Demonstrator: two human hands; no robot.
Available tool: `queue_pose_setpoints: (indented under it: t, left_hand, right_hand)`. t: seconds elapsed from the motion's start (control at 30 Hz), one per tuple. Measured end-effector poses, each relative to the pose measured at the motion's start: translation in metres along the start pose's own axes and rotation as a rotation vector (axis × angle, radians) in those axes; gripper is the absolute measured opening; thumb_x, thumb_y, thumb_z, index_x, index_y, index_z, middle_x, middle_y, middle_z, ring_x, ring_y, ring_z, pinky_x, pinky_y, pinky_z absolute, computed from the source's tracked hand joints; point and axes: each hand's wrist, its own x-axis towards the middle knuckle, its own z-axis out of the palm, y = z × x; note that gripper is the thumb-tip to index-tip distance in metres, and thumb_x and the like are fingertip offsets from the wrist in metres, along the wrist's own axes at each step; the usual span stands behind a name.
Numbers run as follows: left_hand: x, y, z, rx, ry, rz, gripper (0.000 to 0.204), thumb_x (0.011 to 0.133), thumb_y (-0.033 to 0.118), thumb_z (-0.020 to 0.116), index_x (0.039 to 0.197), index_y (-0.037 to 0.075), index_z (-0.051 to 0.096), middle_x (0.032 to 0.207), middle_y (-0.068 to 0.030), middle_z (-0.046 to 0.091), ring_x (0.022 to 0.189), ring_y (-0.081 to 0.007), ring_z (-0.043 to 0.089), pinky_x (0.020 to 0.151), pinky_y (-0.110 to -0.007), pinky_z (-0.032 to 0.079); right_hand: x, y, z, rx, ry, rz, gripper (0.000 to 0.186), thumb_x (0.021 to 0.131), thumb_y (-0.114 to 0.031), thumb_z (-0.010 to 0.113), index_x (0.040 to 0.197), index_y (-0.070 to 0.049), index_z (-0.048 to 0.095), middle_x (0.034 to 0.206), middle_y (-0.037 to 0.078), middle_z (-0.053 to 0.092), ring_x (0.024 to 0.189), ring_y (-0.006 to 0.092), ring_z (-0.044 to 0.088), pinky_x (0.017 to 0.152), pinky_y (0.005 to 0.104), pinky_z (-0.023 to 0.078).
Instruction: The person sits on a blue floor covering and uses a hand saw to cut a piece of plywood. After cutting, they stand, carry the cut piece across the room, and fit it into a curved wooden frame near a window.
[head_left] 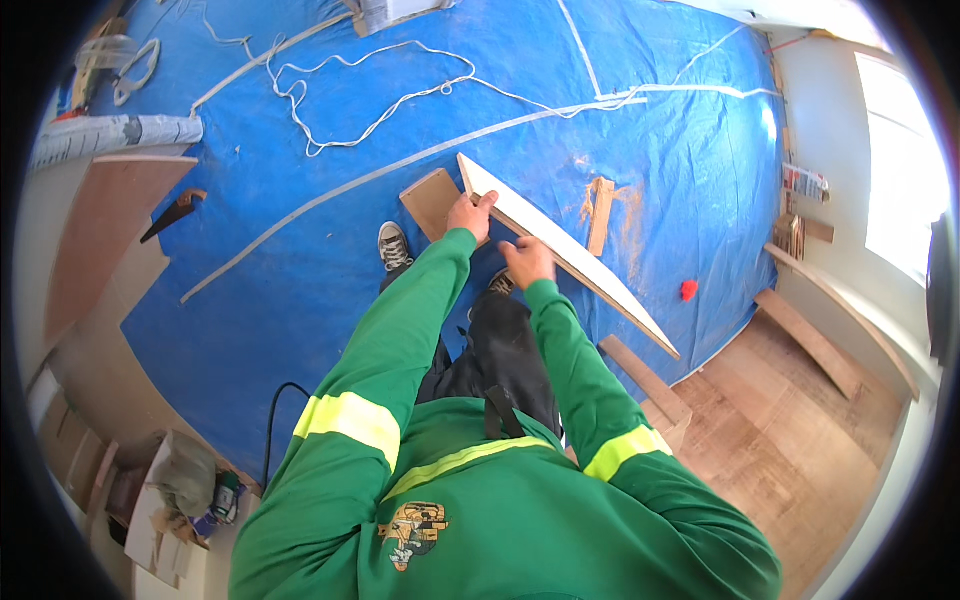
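Note:
A long white-faced board (570, 247) with a raw wooden edge and a pointed far end slants in front of me, from upper left to lower right. My left hand (472, 215) grips its near edge close to the pointed end, thumb lying over the edge. My right hand (529, 262) is closed beside the same edge, a little nearer and to the right. Whatever its fingers hold, if anything, is hidden. A brown wooden block (432, 203) stands under or just behind the left end, partly covered by my left hand.
Blue sheeting (330, 210) covers the floor, with a white cable (400, 100) looped across it. A short wood strip (601, 216) lies amid sawdust beyond the board. A handsaw (175, 214) is at left, a red object (689, 290) at right. Planks (808, 342) lean by the right wall.

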Motion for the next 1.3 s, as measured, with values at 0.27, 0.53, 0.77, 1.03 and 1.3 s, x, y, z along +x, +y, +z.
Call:
queue_pose_setpoints:
  t: [0.27,0.53,0.77,1.03,1.3]
  left_hand:
    - [0.009,-0.038,-0.018,-0.454,-0.308,0.080,0.078,0.103,0.059,0.073,0.158,0.008,0.055,0.143,-0.0123,0.068,0.126,-0.0224,0.067,0.103,-0.039,0.056]
    - [0.103,-0.251,-0.037,-0.327,0.311,-0.328,0.118,0.090,0.072,0.078,0.161,-0.013,0.041,0.158,-0.0302,0.054,0.149,-0.0359,0.053,0.123,-0.045,0.042]
    - [0.189,-0.339,0.035,-0.363,0.262,-0.421,0.116,0.083,0.066,0.089,0.157,-0.013,0.047,0.154,-0.0301,0.059,0.149,-0.0340,0.053,0.125,-0.048,0.039]
    - [0.172,-0.230,0.044,0.098,0.269,-0.172,0.062,0.076,0.049,0.093,0.113,0.001,0.081,0.117,-0.0229,0.080,0.111,-0.0392,0.077,0.099,-0.050,0.060]
    - [-0.030,-0.126,-0.096,0.127,0.475,-0.055,0.052,0.083,0.046,0.087,0.118,0.008,0.081,0.118,-0.0221,0.078,0.113,-0.0430,0.073,0.099,-0.052,0.057]
  right_hand:
    - [0.043,0.059,-0.053,-0.425,0.069,-0.351,0.059,0.092,-0.032,0.083,0.143,-0.010,0.063,0.126,0.024,0.071,0.119,0.0467,0.068,0.100,0.0535,0.055]
    - [0.088,0.051,-0.090,-0.502,-0.157,-0.383,0.035,0.097,-0.019,0.074,0.130,-0.009,0.070,0.117,0.025,0.075,0.108,0.0485,0.071,0.093,0.0558,0.057]
    - [0.119,0.028,-0.124,-0.511,-0.227,-0.285,0.027,0.098,-0.022,0.074,0.119,-0.006,0.073,0.108,0.028,0.075,0.102,0.0511,0.071,0.087,0.0561,0.056]
    - [0.107,0.036,-0.137,-0.757,-0.352,-0.257,0.031,0.096,-0.030,0.073,0.119,-0.009,0.074,0.103,0.030,0.076,0.104,0.0531,0.071,0.091,0.0610,0.057]
    - [0.108,0.077,-0.171,-0.775,-0.375,-0.379,0.044,0.092,-0.039,0.073,0.119,-0.005,0.078,0.114,0.032,0.075,0.112,0.0521,0.071,0.099,0.0588,0.058]
